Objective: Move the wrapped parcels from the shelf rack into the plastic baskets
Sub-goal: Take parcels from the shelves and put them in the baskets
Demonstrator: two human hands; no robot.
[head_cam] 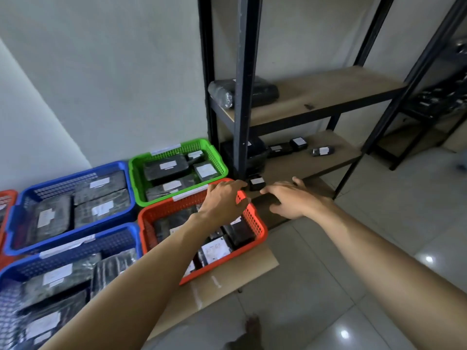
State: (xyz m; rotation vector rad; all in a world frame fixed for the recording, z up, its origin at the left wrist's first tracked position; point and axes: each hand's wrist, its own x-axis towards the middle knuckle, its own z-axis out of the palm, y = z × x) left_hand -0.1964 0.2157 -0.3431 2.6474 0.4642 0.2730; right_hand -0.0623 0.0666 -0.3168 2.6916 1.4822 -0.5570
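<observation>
**A tally by kind**

Five plastic baskets are sitting left of the shelf rack (241,72): one green basket (135,178), a farther blue basket (108,166), a nearer blue basket (118,236), a near red basket (260,229) and a red sliver (8,195) farthest left of it. On the rack, at least seven parcels are showing: a rolled parcel (219,93) and a black parcel (265,92) on the upper board, and five lower down, one small labelled parcel (256,184) among them. Two hands are hovering before the rack, a left hand (225,200) and a right hand (295,202).
</observation>
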